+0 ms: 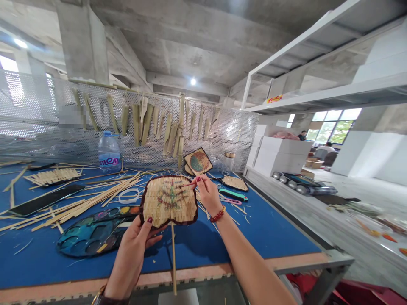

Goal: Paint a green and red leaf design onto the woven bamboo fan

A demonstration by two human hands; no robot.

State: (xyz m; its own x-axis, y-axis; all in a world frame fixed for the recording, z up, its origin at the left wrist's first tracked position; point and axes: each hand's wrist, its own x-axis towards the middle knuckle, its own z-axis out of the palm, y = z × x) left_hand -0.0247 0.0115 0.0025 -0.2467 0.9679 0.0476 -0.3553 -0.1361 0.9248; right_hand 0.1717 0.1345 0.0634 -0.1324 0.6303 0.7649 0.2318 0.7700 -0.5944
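Note:
My left hand (130, 254) grips a woven bamboo fan (168, 203) from below, at its lower edge. The fan has a dark brown border and a painted red and green leaf pattern. Its long bamboo handle (173, 258) hangs down past the table edge. My right hand (208, 195) pinches a thin paintbrush (190, 184) above the fan's upper right side, with the tip at the weave. A red beaded bracelet (218, 214) circles my right wrist. A paint palette (95, 234) lies on the table below and left of the fan.
The blue-topped work table (270, 228) holds loose bamboo strips (85, 207), a woven mat piece (52, 177), a painted fan (198, 162), a water bottle (109, 152) and a glass jar (229, 163). A perforated metal screen (235, 135) with hanging bamboo pieces stands behind.

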